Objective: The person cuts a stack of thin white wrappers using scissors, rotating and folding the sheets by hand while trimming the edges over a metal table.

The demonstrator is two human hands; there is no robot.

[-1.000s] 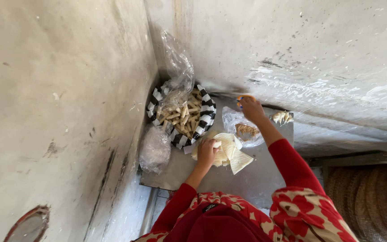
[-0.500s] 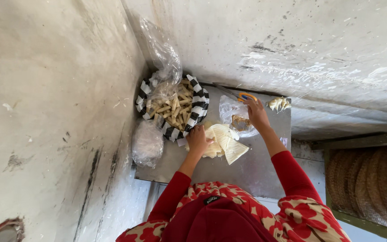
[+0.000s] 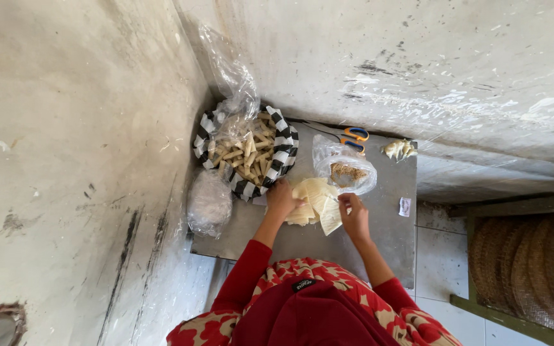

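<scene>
A stack of pale thin dough sheets (image 3: 314,200) lies on the grey metal table (image 3: 386,237). My left hand (image 3: 281,200) rests on the stack's left side. My right hand (image 3: 354,216) pinches the edge of one sheet at the stack's right. Both arms wear red sleeves. Behind the stack sits a clear plastic bag (image 3: 343,168) with brown filling. A black-and-white striped basket (image 3: 285,152) at the far left holds several rolled pale sticks (image 3: 248,152) in clear plastic.
A bundled plastic bag (image 3: 209,202) lies at the table's left edge. Blue and orange scissors (image 3: 354,137) and a small pale clump (image 3: 399,149) sit by the back wall. Concrete walls close in the left and back. A woven mat (image 3: 530,269) lies at right.
My right hand came back from the far bag toward me and now grips a sheet at the stack. The view has shifted slightly; my left hand stays on the stack.
</scene>
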